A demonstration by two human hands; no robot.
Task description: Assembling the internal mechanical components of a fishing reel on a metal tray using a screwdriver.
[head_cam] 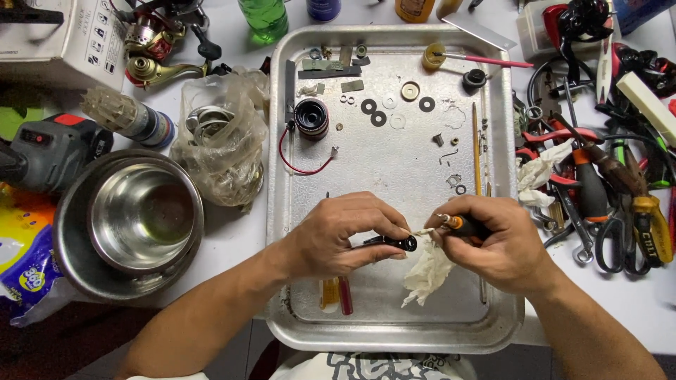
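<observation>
My left hand (336, 236) pinches a small black cylindrical part (398, 243) over the near half of a metal tray (282, 211). My right hand (503, 243) grips an orange-and-black tool (458, 223) whose tip points at the part's open end. A crumpled white tissue (427, 271) hangs from my right hand's fingers, its corner at the tool tip. Under my left hand lie a red tube (346, 295) and a yellow one (329, 294).
On the tray's far half lie washers (373, 112), a black spool (311, 117), a red wire (299, 166), thin rods (477, 151). Steel bowls (130, 222) and a plastic bag (222, 144) stand left. Screwdrivers, scissors and wrenches (605, 211) are piled right. Bottles and fishing reels line the back.
</observation>
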